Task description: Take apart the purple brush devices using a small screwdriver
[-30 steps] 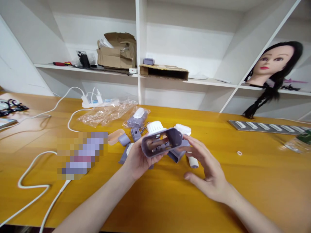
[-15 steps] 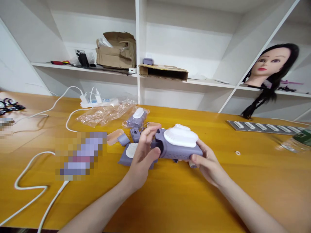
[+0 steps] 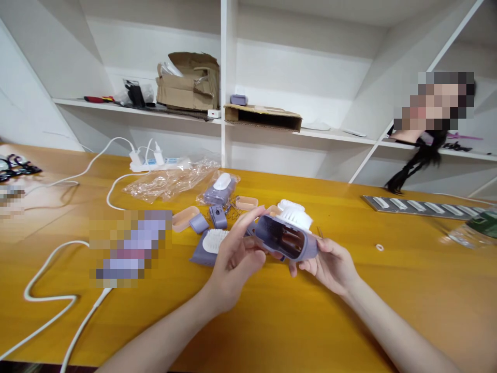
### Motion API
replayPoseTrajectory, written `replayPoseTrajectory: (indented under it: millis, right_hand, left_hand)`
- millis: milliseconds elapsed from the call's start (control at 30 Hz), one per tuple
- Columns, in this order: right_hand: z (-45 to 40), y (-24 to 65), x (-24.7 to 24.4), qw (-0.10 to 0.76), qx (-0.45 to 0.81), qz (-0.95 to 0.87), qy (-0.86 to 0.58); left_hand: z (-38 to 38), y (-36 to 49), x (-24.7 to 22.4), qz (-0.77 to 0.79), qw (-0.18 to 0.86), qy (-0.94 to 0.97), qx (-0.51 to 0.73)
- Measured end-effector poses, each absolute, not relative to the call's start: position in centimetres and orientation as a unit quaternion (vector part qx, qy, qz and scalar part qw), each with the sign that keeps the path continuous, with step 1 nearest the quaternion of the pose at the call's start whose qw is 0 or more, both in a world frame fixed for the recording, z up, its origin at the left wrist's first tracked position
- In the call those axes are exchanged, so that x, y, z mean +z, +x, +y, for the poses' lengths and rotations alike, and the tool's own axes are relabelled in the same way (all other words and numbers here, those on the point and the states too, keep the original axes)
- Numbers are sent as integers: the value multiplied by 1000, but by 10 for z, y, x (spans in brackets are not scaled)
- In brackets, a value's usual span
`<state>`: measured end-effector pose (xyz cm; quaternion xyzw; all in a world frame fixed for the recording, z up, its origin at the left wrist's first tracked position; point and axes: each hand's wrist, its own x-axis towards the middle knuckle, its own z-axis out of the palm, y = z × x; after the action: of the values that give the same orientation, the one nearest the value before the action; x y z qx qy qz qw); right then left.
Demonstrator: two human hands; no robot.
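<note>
Between my hands, above the table, is a hollow purple plastic brush casing (image 3: 310,247) with its opening turned towards me. A white bristled pad (image 3: 294,216) shows on its top side. My right hand (image 3: 334,265) grips the right end with thumb and fingers. My left hand (image 3: 232,267) is around the left end, its fingers at the casing and its thumb apart from it. Behind my left hand lies another purple piece with a white bristle pad (image 3: 213,241). Near it are small purple parts (image 3: 218,216), thin wires and peach-coloured trays (image 3: 185,218).
A bagged purple brush (image 3: 220,190) and crumpled clear plastic (image 3: 166,181) lie farther back, by a power strip (image 3: 166,165). A pixelated device with a white cable (image 3: 79,326) is left. A metal strip (image 3: 423,206) and a bottle (image 3: 481,225) are right. Shelves hold cardboard boxes (image 3: 188,88).
The purple casing has been tilted, so its hollow opening now faces me and the white pad has turned away. My right hand's grip has shifted with it; my left thumb has come off the end.
</note>
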<state>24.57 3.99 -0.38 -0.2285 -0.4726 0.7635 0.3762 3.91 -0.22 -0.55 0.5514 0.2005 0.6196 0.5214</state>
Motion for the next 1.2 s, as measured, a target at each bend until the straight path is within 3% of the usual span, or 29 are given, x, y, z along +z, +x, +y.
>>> replayPoseTrajectory:
  millis: [133,300,500,667,833,1000,1100,1200]
  right_hand:
    - [38,244,-2,440,683,-500,-298]
    - [31,244,1,536,486,-584,-369]
    - [20,247,13,485,527,-632,-297]
    - [11,239,19,487,464,-695,-254]
    - [3,227,17,539,180,-784,-251]
    - [-1,234,7,477,-101,-821,-296]
    - [3,242,-6,433,-206,-808,-343]
    - [7,245,-17,391,-244,-829,-315]
  left_hand:
    - [1,38,-8,253,523,518,627]
    - [6,44,-6,333,608,405,596]
    - [15,39,0,310,661,269,628]
    - [21,33,5,320,720,193,585]
    - [18,40,6,319,751,186,548]
    - [7,45,9,271,755,221,555]
    - [-4,47,9,202,753,310,545]
    - [-8,53,4,229,705,377,555]
